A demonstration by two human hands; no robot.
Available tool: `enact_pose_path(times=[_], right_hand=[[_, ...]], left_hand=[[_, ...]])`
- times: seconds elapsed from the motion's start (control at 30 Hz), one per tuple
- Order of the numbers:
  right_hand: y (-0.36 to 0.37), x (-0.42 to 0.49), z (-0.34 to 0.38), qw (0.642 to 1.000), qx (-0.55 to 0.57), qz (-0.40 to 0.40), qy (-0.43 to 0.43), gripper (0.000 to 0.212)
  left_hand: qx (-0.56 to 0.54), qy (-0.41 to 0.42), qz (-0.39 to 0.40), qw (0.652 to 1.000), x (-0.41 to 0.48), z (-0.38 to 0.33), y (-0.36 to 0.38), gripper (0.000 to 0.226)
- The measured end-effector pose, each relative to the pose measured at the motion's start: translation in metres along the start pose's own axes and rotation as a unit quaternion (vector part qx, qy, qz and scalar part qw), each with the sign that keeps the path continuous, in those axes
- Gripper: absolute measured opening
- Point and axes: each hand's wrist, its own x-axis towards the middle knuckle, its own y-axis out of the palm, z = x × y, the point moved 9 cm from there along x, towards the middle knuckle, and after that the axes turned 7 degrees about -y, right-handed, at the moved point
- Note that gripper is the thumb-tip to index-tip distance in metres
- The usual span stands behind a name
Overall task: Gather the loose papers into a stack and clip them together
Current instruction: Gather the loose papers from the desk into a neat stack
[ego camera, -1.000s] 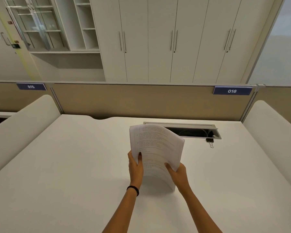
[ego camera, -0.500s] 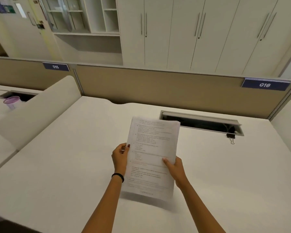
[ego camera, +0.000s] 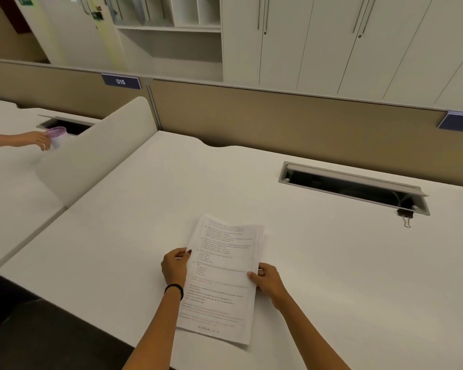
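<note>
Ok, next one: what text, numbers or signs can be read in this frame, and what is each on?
"015": white digits on the blue desk tag atop the partition.
Second blue tag, right edge: cut off by the frame, not readable.
Print on the stack of papers: too blurred to read.
Green sign, top left: cut off and blurred, not readable.

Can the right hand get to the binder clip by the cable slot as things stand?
Probably yes: only bare desk lies between the right hand and the binder clip. That hand grips the papers, so it must let go first; the left hand holds their other edge.
</note>
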Motion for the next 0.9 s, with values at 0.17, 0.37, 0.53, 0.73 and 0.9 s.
enact_pose_path(times=[0.17,0.37,0.53,0.73,0.9], right_hand=[[-0.001,0.002,0.006,0.998,-0.064,-0.008,-0.004,0.004],[-0.031,0.008,0.012,0.980,-0.184,-0.062,-0.037,0.027],[-0.079,0.003,0.019,0.939,-0.289,-0.162,-0.090,0.014],[-0.151,-0.006,0.013,0.905,-0.334,-0.243,-0.102,0.024],[-0.223,-0.027,-0.012,0.888,-0.344,-0.299,-0.066,0.037]], left_hand=[[0.041,-0.018,-0.011,0.999,0.006,0.009,0.000,0.025],[0.183,0.098,-0.070,0.976,0.003,-0.020,0.015,0.036],[0.199,0.231,-0.021,0.952,-0.020,-0.063,0.076,0.034],[0.156,0.321,0.183,0.916,-0.064,-0.092,0.176,0.028],[0.165,0.303,0.381,0.858,-0.104,-0.089,0.252,0.044]])
